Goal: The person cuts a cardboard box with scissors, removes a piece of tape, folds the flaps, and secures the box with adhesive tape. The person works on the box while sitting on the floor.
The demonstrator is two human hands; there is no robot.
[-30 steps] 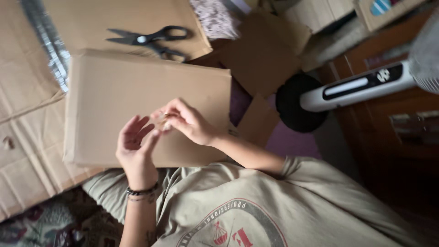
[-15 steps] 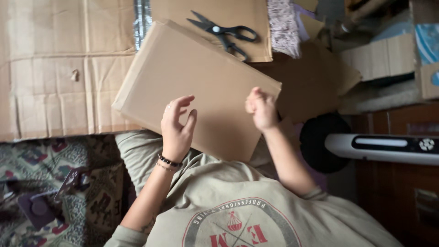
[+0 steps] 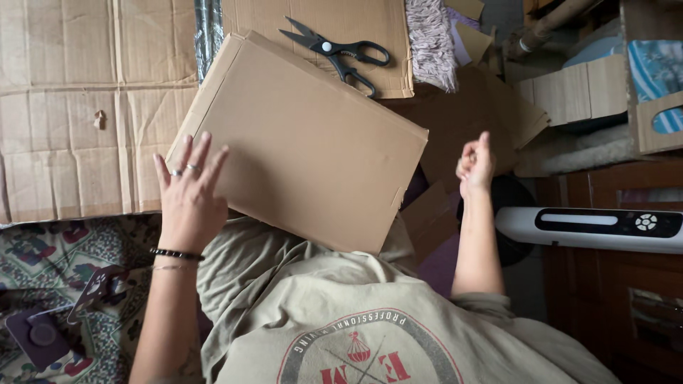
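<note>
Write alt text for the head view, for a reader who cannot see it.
A person's left hand lies flat, fingers spread, on a closed brown cardboard box across their lap. The right hand is raised beside it, off the box, and black scissors lie beyond on flattened cardboard.

Flattened cardboard sheets (image 3: 85,107) on patterned rug (image 3: 57,284), w/ wood cabinet (image 3: 612,284) at right.
</note>
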